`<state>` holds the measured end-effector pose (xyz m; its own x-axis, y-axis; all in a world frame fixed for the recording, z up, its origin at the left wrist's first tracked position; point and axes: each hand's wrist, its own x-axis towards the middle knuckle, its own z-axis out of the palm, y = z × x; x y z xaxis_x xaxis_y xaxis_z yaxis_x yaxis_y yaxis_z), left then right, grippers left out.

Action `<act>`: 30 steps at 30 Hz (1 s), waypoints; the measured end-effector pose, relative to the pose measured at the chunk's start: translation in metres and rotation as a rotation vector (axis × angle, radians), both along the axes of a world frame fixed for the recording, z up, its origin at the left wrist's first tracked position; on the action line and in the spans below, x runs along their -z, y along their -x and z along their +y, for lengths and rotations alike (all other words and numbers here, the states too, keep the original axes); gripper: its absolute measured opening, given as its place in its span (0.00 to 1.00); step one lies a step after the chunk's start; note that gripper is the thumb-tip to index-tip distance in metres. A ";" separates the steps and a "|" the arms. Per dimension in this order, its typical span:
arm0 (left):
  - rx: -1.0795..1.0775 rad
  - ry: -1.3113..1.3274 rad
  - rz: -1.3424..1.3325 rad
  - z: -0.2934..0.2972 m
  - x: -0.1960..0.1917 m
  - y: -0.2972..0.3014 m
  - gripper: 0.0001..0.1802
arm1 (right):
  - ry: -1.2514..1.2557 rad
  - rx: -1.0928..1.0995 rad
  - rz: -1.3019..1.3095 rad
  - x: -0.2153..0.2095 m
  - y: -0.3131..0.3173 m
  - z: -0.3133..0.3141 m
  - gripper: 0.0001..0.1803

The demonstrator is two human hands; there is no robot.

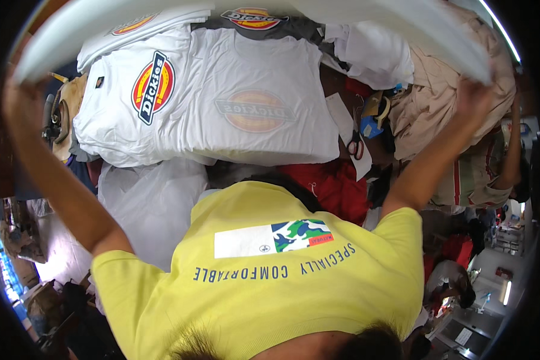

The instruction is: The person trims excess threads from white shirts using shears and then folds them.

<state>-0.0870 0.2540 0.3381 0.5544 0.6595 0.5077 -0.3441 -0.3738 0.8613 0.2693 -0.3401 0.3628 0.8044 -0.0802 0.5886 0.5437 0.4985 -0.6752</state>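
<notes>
Yellow shirt (294, 306) is hanging nearest. Your left hand (24, 99) and right hand (475, 96) are clenching white cloth (429, 30) edges, seemingly stretching it wide.

Okay, so colours: the cloth across the top (60, 42) was plain off-white, and the printed T-shirt (123, 135) was white with a red, yellow and navy badge (153, 89). A washed-out red-and-yellow print (255, 111) sat beside that. The worn top (294, 309) was lime-yellow, its patch (273, 237) mixing white, red and green-blue camo. Fabric heap (426, 90)? Beige. Crumpled cloth (339, 186)? Bright red. The striped shirt (468, 175) was khaki with red stripes.
</notes>
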 end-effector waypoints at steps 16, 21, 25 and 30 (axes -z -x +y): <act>0.292 1.091 0.053 -0.094 0.324 0.048 0.25 | 0.069 -0.282 1.015 0.379 0.154 -0.042 0.19; 0.031 0.913 0.216 -0.104 0.333 0.040 0.23 | 0.059 -0.167 1.165 0.352 0.152 -0.024 0.16; -0.012 0.858 0.226 -0.100 0.355 0.043 0.22 | 0.395 -0.075 1.072 0.369 0.149 -0.024 0.19; -0.017 0.931 0.104 -0.102 0.363 0.043 0.22 | 0.325 -0.120 1.062 0.376 0.149 -0.029 0.21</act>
<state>-0.1303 0.1522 -0.0246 0.5539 0.7837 -0.2809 -0.2490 0.4779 0.8424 0.1202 -0.3688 -0.0137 0.9038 0.0641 -0.4232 -0.4262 0.2243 -0.8764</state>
